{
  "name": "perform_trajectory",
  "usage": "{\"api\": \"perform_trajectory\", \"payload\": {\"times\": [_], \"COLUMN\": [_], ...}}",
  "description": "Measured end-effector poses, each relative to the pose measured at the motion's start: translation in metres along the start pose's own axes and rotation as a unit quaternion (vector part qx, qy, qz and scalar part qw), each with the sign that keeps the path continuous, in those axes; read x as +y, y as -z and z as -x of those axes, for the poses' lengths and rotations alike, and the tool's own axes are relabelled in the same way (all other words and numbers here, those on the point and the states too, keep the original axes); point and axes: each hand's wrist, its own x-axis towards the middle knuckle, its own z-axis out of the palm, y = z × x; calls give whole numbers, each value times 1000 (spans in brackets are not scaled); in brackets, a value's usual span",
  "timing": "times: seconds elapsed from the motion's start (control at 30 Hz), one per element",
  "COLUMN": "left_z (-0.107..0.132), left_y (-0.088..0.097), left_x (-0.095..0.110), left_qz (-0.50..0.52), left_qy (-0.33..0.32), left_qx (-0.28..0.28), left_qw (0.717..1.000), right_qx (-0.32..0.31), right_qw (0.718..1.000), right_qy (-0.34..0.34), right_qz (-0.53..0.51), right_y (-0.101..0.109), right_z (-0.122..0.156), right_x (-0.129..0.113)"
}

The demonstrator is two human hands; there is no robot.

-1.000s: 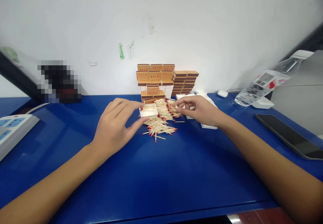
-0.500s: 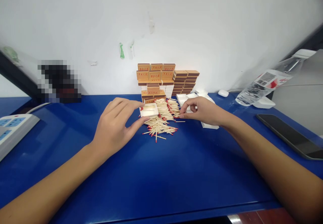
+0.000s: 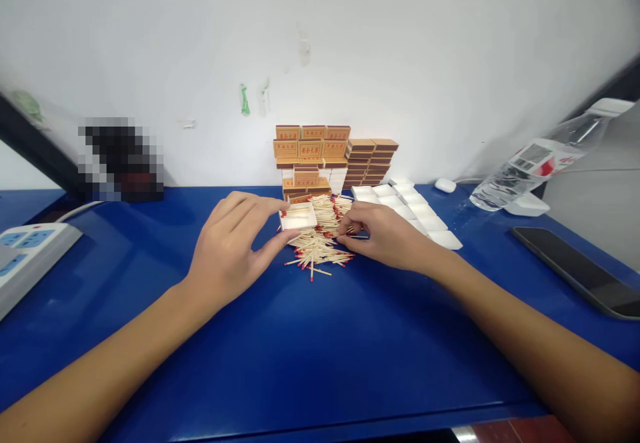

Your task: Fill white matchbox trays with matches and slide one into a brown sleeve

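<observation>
As it stands, left hand (image 3: 227, 250): pinching the tray (image 3: 299, 216) by its edges, steady.
Right hand (image 3: 387, 236): fingertips (image 3: 346, 232) closed on matches (image 3: 320, 251) just beside that pinch.
Matches: better gathered few at once, heads aligned, I'd say.

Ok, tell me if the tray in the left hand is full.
Not full: the white tray, pinched by the left hand, shows mostly bare floor. Whether anything lies inside, cannot tell.
</observation>
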Motion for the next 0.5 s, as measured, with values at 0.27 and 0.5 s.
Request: {"api": "perform_trajectory", "payload": {"times": [0.27, 0.5], "left_z": [0, -1], "left_y": [0, 0], "left_x": [1, 1], "left_qz": [-2, 2], "left_qy": [-6, -3], "left_qx": [2, 2], "left_qw": [1000, 1000], "right_qx": [-23, -1], "right_qw": [999, 998], "right_qy": [17, 37], "right_qz": [32, 40], "right_y": [7, 4], "right_z": [0, 0], "right_x": [5, 13]}}
